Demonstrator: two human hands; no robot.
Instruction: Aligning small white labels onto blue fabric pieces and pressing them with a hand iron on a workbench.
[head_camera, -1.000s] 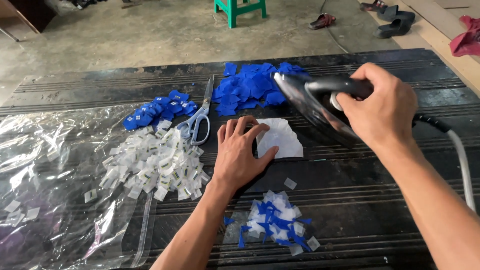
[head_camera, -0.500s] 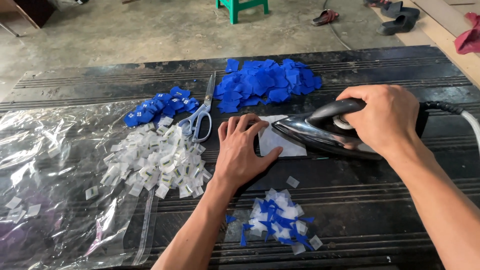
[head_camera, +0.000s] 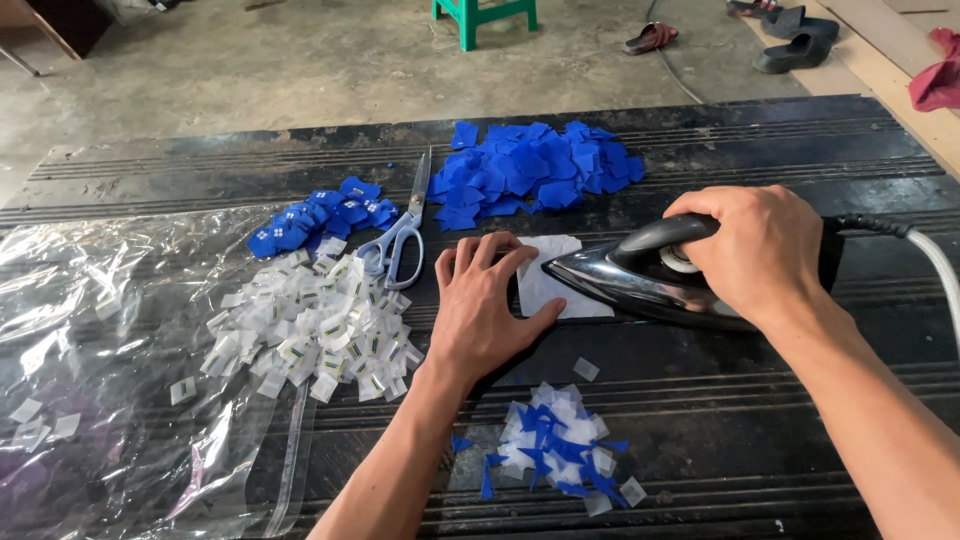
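My right hand (head_camera: 752, 250) grips the handle of a black and silver clothes iron (head_camera: 640, 282). The iron rests flat on a white cloth piece (head_camera: 545, 285) lying on the dark table (head_camera: 780, 440). My left hand (head_camera: 487, 305) lies flat with fingers spread, pressing the left edge of that white piece, just beside the iron's tip.
Scissors (head_camera: 400, 240) lie left of my left hand. A big heap of blue fabric pieces (head_camera: 530, 170) sits behind, a smaller blue heap (head_camera: 315, 220) at the left, a heap of white labels (head_camera: 310, 330) on clear plastic sheeting (head_camera: 90, 330). Mixed scraps (head_camera: 560, 445) lie in front. The iron's cord (head_camera: 930, 260) runs right.
My right hand has brought the iron down from a raised, tilted pose until it lies flat on the white piece. My left hand has stayed on the piece.
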